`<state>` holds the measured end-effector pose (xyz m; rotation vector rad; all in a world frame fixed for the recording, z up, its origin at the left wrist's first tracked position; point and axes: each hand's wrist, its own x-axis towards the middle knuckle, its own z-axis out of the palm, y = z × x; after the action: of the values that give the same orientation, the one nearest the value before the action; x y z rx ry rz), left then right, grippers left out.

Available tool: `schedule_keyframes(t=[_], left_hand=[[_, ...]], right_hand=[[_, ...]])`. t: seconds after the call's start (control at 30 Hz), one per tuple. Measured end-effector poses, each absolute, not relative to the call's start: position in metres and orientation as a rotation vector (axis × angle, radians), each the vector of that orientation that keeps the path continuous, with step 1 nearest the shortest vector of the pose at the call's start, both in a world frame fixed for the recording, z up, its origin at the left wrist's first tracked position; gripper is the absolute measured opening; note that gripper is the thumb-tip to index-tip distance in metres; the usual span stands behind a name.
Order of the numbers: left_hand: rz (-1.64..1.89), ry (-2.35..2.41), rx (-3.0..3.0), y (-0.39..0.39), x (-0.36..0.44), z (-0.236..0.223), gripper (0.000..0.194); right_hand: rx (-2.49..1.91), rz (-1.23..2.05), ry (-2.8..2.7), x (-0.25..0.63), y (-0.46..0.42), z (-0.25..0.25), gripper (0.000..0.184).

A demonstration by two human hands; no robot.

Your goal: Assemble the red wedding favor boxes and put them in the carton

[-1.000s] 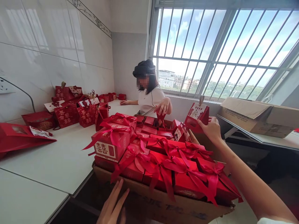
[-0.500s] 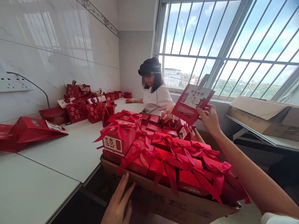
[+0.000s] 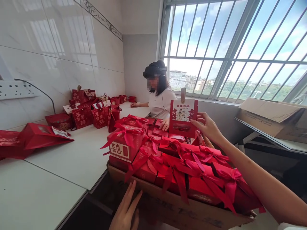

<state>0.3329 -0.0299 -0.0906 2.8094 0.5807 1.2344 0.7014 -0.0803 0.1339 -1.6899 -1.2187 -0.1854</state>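
My right hand [image 3: 205, 126] grips the right edge of a red gift bag [image 3: 183, 118]. The bag has a white printed front, a small clear window and a loop handle on top. It hangs upright over the far part of a cardboard box [image 3: 165, 204]. Packed inside that box are several red gift boxes [image 3: 147, 156] tied with bright ribbon bows [image 3: 171, 163]. At the box's near left side my left hand [image 3: 127, 206] rests with fingers stretched out against the cardboard. Its palm and wrist run out of the lower edge of the picture.
A co-worker [image 3: 159, 92] in a head-worn device sits beyond the box, one hand [image 3: 165, 124] among the red boxes. Several red gift bags [image 3: 82, 116] stand on the white table [image 3: 64, 159] by the tiled wall. An opened carton [image 3: 271, 119] lies at right under the barred window.
My right hand has moved the gift bag left and down, and the bag has turned from tilted to upright. My left hand stays against the box. The co-worker's hand has moved slightly left.
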Motion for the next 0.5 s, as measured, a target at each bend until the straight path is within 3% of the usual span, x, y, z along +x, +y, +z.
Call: schedule_keyframes(t=[0.23, 0.5], left_hand=[[1.166, 0.588, 2.820, -0.027, 0.331, -0.096, 0.068], [1.163, 0.602, 2.830, -0.029, 0.334, -0.099, 0.069]], right_hand=[[-1.803, -0.593, -0.664, 0.744, -0.109, 0.131, 0.062], [-2.334, -0.420, -0.712, 0.788, -0.130, 0.071, 0.065]])
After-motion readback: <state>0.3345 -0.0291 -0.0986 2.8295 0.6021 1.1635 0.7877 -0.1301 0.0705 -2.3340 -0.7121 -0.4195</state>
